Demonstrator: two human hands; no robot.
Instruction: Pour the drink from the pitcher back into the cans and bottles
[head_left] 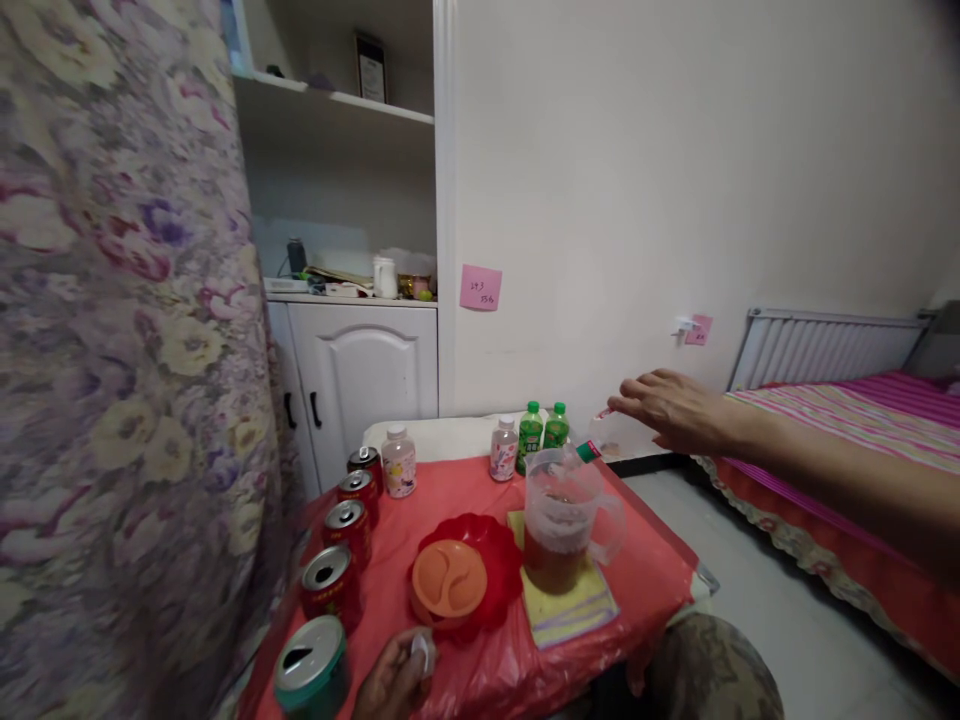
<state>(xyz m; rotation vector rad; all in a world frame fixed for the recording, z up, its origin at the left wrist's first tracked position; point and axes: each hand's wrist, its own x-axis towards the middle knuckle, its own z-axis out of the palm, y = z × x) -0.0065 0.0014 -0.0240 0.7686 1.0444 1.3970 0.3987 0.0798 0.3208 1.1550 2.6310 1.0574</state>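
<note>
Near the table's front edge, my left hand (391,682) is closed, pinching a small white bottle cap (422,655). At the right my right hand (664,408) reaches out, its fingertips gripping the base end of a clear plastic bottle (600,430) with a green and red label. That bottle is tilted, its neck pointing down into the mouth of a clear plastic pitcher (551,520). Brown, foamy liquid partly fills the pitcher, which stands on a folded yellow cloth (574,610). Left of it sits an orange divided dish (448,580) in a red scalloped plate (504,565).
Several opened cans (346,530) line the table's left side. Two patterned bottles (399,465) and two green-capped bottles (531,430) stand along the back. A floral curtain (127,350) hangs close at left; a bed (840,440) is at right.
</note>
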